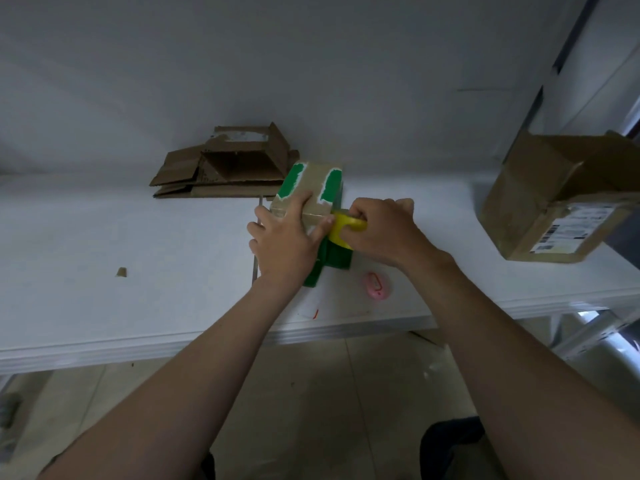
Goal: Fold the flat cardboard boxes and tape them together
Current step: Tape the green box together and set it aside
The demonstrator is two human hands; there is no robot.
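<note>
At desk (138, 237) centre, taping step: left hand (287, 233), fingers flat, presses green box (311, 188); right hand (377, 226), at 3 o'clock, grips tape roll (343, 228) — next, likely, pull tape taut across.

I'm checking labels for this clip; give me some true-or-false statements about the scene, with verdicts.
1. The right hand grips the yellow tape roll. True.
2. The left hand holds the pink object. False: it presses on the green box; the pink object lies on the table.
3. Flat cardboard lies behind the green box. True.
4. The labelled brown box stands left of the hands. False: it stands to their right.
</note>
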